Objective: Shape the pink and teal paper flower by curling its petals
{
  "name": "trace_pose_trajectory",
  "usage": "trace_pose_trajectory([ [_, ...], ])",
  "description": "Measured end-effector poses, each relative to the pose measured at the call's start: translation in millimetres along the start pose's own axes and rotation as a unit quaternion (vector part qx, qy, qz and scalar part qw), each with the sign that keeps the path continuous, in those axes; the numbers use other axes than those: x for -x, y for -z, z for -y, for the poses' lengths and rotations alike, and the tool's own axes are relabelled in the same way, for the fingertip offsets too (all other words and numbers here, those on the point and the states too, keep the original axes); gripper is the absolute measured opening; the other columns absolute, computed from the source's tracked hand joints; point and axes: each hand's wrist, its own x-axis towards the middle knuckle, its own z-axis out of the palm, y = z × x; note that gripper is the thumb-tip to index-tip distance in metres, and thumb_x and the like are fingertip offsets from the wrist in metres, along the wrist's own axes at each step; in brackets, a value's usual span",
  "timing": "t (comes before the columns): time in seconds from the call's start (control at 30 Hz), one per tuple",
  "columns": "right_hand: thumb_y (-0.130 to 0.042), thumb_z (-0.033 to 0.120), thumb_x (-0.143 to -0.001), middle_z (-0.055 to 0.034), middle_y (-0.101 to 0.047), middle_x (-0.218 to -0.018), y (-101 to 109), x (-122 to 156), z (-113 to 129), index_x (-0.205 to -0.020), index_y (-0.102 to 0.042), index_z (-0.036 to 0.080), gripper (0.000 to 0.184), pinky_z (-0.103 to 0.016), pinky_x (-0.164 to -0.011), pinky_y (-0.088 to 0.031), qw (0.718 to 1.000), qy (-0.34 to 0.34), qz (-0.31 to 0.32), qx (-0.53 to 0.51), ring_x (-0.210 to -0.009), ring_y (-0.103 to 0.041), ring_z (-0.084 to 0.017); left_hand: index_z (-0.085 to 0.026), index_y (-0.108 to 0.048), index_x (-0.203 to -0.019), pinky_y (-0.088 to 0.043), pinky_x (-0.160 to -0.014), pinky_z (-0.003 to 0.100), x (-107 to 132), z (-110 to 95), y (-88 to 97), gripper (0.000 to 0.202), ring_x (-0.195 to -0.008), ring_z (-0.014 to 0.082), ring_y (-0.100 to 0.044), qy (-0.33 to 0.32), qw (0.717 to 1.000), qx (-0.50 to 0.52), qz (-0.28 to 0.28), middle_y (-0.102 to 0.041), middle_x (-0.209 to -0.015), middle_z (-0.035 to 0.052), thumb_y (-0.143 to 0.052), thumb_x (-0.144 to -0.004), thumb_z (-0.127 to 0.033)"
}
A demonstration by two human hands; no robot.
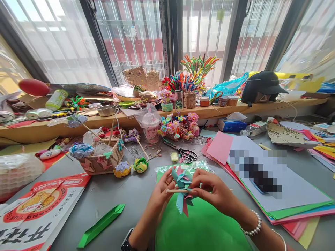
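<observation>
Both my hands hold a folded paper flower (183, 188) of teal and red paper over a green sheet (201, 226) at the table's front. My left hand (159, 195) grips the flower's left side, fingers closed, a ring on one finger. My right hand (216, 193), with a bead bracelet on the wrist, pinches the flower's right side. A thin wooden stick (176, 190) runs sideways through the flower between my fingers.
Scissors (186, 153) lie just beyond the flower. A stack of coloured paper (288, 195) sits right, a folded green paper strip (101, 225) front left, a woven basket (101, 160) with paper flowers left. The windowsill (167, 118) holds jars, pipe-cleaner flowers and a black cap (261, 87).
</observation>
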Motion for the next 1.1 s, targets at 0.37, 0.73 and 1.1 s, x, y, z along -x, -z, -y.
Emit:
trace_pose_trajectory([
  [0.37,-0.056,0.033,-0.081,-0.0014,-0.051,-0.071,-5,0,0,-0.074,-0.065,0.017,0.02,-0.019,-0.048,-0.036,0.999,0.013,-0.029,0.019,-0.063,-0.046,-0.011,-0.025,-0.047,-0.115,-0.045,-0.082,0.027,6,-4,-5.1,0.059,-0.095,0.0187,-0.06,0.082,0.997,0.012,0.002,-0.059,-0.113,0.0058,-0.073,-0.062,-0.027],
  [0.73,-0.055,0.034,-0.081,-0.0015,-0.05,-0.072,-6,1,-1,-0.074,-0.065,0.017,0.021,-0.02,-0.049,-0.039,0.999,0.009,-0.039,0.021,-0.064,-0.049,-0.011,-0.019,-0.048,-0.116,-0.042,-0.084,0.029,9,-7,-8.8,0.058,-0.096,0.0215,-0.059,0.099,0.993,0.02,0.054,-0.066,-0.099,0.0069,-0.071,-0.064,-0.03],
  [1.1,-0.057,0.03,-0.08,-0.0011,-0.053,-0.07,-5,1,0,-0.072,-0.065,0.017,0.017,-0.019,-0.049,-0.039,0.998,0.005,-0.027,0.048,-0.063,-0.049,-0.011,-0.021,-0.051,-0.113,-0.043,-0.078,0.029,10,-10,-6.3,0.055,-0.091,0.0204,-0.06,0.114,0.99,-0.005,0.078,-0.066,-0.095,0.0047,-0.072,-0.062,-0.023],
])
